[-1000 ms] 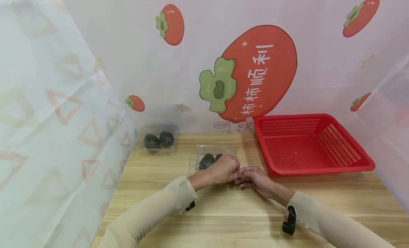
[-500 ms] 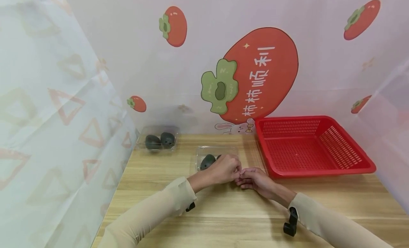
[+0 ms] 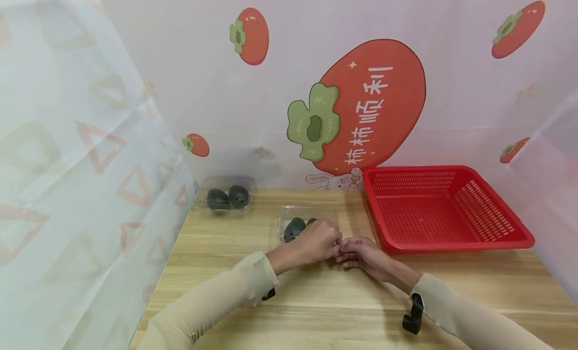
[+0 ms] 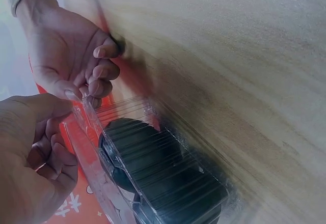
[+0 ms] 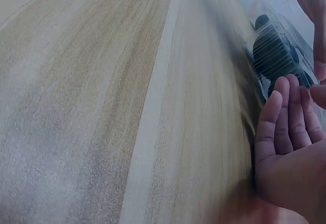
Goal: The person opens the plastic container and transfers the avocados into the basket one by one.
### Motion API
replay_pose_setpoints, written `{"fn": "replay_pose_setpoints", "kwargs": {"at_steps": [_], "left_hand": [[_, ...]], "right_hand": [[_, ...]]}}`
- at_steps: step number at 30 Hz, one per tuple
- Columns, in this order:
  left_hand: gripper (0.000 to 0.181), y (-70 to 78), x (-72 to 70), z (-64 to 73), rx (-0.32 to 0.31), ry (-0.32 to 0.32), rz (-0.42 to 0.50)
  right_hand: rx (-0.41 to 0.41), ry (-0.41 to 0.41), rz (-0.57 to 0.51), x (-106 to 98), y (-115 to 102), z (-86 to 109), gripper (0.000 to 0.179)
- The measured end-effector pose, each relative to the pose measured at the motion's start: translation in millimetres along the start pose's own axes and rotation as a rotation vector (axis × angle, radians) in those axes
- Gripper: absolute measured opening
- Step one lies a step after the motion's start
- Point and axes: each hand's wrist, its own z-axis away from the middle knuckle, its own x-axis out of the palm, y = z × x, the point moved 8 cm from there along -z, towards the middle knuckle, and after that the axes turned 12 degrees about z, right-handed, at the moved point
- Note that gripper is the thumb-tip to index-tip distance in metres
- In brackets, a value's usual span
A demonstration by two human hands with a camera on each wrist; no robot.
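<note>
The clear plastic box with dark avocados inside is sitting on the wooden desk, near the middle and just left of the red basket, and both hands are working at its near right corner. The left hand is pinching the thin rim of the box with curled fingers, as the left wrist view is showing, and the right hand is touching the same corner with its thumb and fingers; whether its grip is truly clenching the plastic, I cannot tell. The lid is looking still down over the fruit, so I am judging that the opening is only starting: the box is not yet open, no avocado is out, and the red basket is holding nothing that I can see. A second clear box with two dark avocados is waiting at the far left of the desk, untouched. On the backdrop, a big red persimmon drawing is carrying the white Chinese writing "柿柿顺利". No brand label is readable on the boxes.
</note>
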Motion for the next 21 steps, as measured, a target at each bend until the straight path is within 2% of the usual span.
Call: {"fn": "replay_pose_setpoints", "kwargs": {"at_steps": [9,15,21], "left_hand": [[0.009,-0.1,-2.3,6.8,0.010,0.030,0.011],[0.012,-4.7,-11.4,15.4,-0.046,0.058,0.024],[0.020,-15.3,-23.0,26.2,-0.097,0.125,0.080]], "right_hand": [[0.024,0.006,0.085,-0.5,-3.2,2.3,0.019],[0.040,0.015,0.232,-3.2,-5.7,5.0,0.029],[0.054,-0.006,0.391,-1.9,-14.5,9.6,0.034]]}}
